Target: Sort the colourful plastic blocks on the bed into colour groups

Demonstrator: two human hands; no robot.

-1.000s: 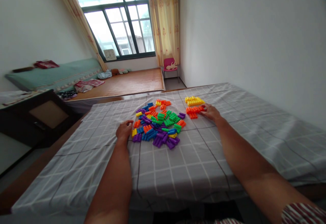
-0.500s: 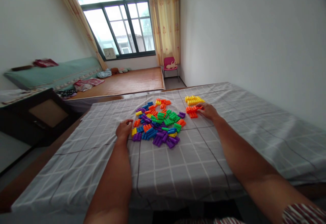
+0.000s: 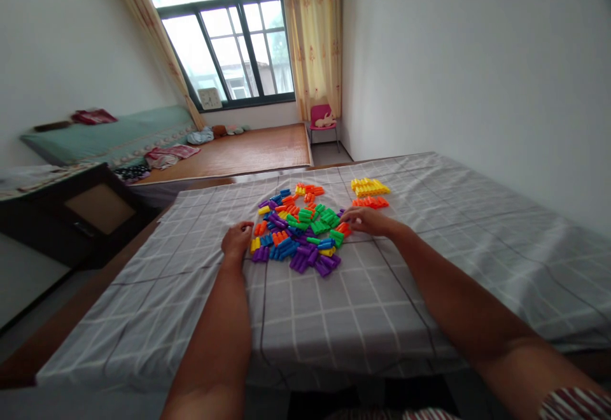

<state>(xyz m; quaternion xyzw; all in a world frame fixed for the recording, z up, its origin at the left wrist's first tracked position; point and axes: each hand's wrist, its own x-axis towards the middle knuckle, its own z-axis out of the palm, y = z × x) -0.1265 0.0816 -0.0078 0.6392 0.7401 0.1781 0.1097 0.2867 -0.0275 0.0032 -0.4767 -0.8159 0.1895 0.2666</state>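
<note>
My right hand (image 3: 367,219) is at the right edge of the pile (image 3: 284,249); its fingertips reach an orange piece (image 3: 342,228) there. I cannot tell whether these fingers are clamped on it or only touching. My left hand (image 3: 236,240) is at the left edge of the pile, fingers curled; I cannot tell whether they contact a piece.

The pile consists of short tubes joined side by side. Green pieces (image 3: 327,217) lie on its right half; purple pieces (image 3: 301,259) form its near edge. Beyond the pile and to its right are two separate groups: an orange row (image 3: 371,202), and a yellow row (image 3: 370,187) just behind that.

The checked cloth (image 3: 334,318) lies under the pile. Left of the pile, well apart, is a cabinet (image 3: 71,216). Far beyond the pile are a bed (image 3: 252,146), a pink chair (image 3: 319,114) and a window (image 3: 217,23).
</note>
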